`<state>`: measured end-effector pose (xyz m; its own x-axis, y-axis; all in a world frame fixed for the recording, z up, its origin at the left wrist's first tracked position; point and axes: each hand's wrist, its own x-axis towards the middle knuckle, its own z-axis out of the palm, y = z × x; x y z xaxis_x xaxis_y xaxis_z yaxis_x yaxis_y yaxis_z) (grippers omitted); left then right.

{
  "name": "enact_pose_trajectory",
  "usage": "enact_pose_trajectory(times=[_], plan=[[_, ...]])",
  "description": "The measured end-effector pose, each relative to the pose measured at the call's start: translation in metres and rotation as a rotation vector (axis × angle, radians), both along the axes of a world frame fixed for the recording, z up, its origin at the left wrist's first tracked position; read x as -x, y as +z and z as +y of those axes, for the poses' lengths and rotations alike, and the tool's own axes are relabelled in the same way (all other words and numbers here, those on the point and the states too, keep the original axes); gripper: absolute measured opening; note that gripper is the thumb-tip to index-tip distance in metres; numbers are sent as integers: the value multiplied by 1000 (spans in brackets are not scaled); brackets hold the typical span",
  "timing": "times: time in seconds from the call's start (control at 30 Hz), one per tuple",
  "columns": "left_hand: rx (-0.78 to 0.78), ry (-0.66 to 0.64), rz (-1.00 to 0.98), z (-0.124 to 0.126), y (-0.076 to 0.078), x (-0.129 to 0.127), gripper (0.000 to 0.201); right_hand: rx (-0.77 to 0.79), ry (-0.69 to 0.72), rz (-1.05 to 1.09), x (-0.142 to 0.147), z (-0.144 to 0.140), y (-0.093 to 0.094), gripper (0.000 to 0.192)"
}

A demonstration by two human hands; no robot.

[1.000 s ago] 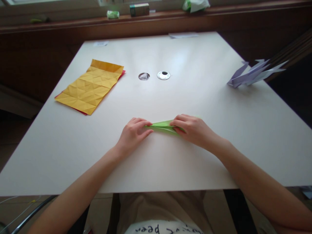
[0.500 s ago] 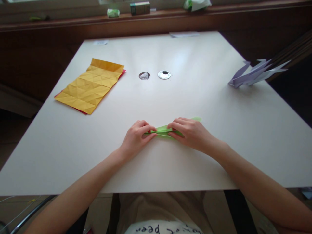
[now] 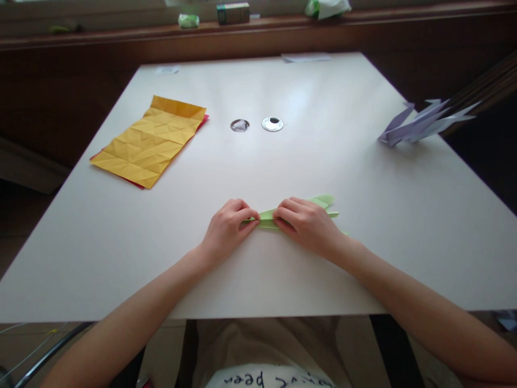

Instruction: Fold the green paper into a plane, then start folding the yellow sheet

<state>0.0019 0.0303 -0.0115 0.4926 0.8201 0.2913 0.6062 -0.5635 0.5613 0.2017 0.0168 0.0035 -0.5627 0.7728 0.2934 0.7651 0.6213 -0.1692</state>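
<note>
On the white table [image 3: 363,178], folded green paper [image 3: 267,215] pinched between left hand [image 3: 226,229] and right hand [image 3: 309,226], both grips clenched on it.

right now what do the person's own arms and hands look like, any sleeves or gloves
Both arms are bare from the bottom edge of the picture to the fingers: no sleeves show, and no gloves. The left hand and right hand show no rings, watch or bracelet. Nails look short and unpainted, though they are small in this view.

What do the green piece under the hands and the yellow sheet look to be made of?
Green piece: thin matte paper, seemingly; it holds sharp folds and narrow points. Yellow sheet: also paper, matte, covered in a grid of creases; a red edge shows beneath it, perhaps its underside or another sheet.
</note>
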Motion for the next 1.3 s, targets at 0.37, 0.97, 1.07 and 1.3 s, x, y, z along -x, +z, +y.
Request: enact_pose_trajectory(times=[0.37, 0.97, 1.07, 1.3], plan=[[107, 63, 10, 8, 7, 9, 7, 2, -68, -54, -12, 7, 5, 21], [-58, 57, 67, 6, 4, 10, 12, -21, -162, -53, -17, 10, 6, 17], [-110, 59, 72, 5, 2, 7, 11, -27, -141, -54, -17, 10, 5, 17], [-103, -17, 5, 4, -1, 1, 10, -35, -72, -78, -10, 5, 3, 20]])
